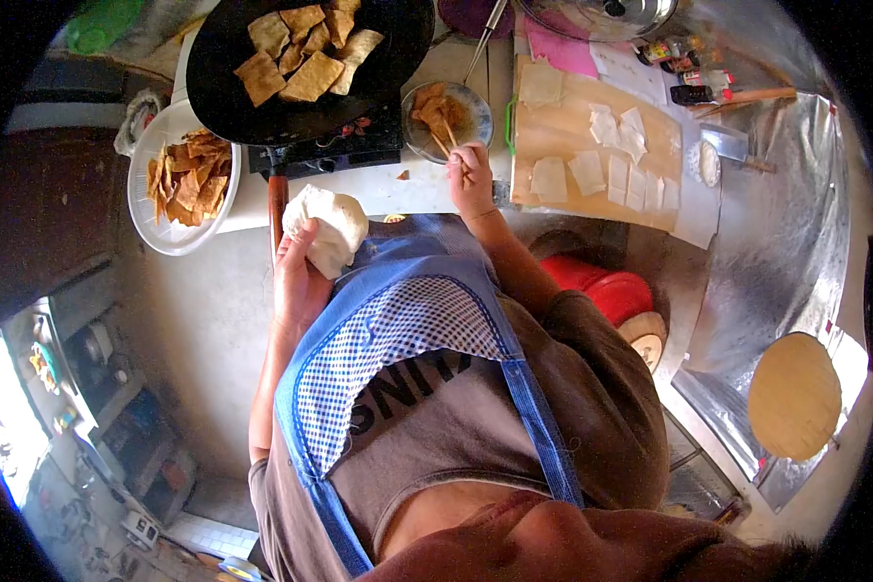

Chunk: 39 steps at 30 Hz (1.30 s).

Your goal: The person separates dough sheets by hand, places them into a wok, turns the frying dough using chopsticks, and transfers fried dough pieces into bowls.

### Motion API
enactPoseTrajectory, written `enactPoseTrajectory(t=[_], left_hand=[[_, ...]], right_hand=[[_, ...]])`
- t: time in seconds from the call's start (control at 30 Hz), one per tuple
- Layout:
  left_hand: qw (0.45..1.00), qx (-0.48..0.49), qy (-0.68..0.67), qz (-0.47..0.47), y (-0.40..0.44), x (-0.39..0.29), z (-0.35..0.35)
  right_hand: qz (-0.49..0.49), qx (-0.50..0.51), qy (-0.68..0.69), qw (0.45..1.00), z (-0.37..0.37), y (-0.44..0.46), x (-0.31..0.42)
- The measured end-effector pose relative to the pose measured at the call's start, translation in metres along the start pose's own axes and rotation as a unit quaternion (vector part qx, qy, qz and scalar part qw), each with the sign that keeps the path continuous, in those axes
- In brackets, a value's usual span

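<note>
My left hand [298, 276] is closed round a bunched white cloth [328, 221], beside the wooden handle [278, 194] of a dark wok [218, 92]. Several browned flat pieces [312, 76] lie in the wok. My right hand [470, 173] grips wooden chopsticks [442, 144]. Their tips are down in a glass bowl [487, 118] that holds brown liquid and a few brown pieces [436, 109]. A long metal utensil handle [485, 41] leans out of that bowl.
A white plastic basket [137, 209] of browned pieces stands left of the stove [339, 155]. Right of the bowl, a wooden board [577, 102] carries several pale flat sheets [550, 180]. Sauce bottles [693, 94], a cleaver [732, 144] and a small white bowl [705, 163] sit farther right.
</note>
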<state>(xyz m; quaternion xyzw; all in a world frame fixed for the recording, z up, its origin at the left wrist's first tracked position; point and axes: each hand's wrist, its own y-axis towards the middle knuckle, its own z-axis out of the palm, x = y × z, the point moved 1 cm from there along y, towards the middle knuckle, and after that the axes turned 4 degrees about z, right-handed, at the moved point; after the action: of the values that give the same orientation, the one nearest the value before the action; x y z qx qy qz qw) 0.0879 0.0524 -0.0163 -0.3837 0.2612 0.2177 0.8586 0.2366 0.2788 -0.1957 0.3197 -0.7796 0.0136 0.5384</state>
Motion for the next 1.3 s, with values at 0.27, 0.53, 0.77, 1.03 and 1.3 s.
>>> enactPoseTrajectory(t=[0.27,0.53,0.77,1.03,1.3], left_hand=[[1.0,0.001,0.006,-0.003,0.001,-0.003,0.001],[1.0,0.008,0.01,-0.007,0.002,-0.005,0.004],[0.999,0.029,-0.005,-0.015,0.007,-0.003,-0.003],[0.999,0.037,-0.016,-0.013,0.006,-0.004,-0.001],[0.997,0.063,-0.041,-0.022,0.012,-0.003,-0.006]], right_hand=[[0.049,-0.074,0.13,0.987,-0.03,0.015,0.018],[0.143,-0.183,0.197,0.953,-0.058,0.022,0.02],[0.202,-0.262,0.254,0.909,-0.064,0.024,0.004],[0.261,-0.313,0.257,0.876,-0.083,0.026,-0.008],[0.166,-0.325,0.323,0.873,-0.142,0.043,0.069]])
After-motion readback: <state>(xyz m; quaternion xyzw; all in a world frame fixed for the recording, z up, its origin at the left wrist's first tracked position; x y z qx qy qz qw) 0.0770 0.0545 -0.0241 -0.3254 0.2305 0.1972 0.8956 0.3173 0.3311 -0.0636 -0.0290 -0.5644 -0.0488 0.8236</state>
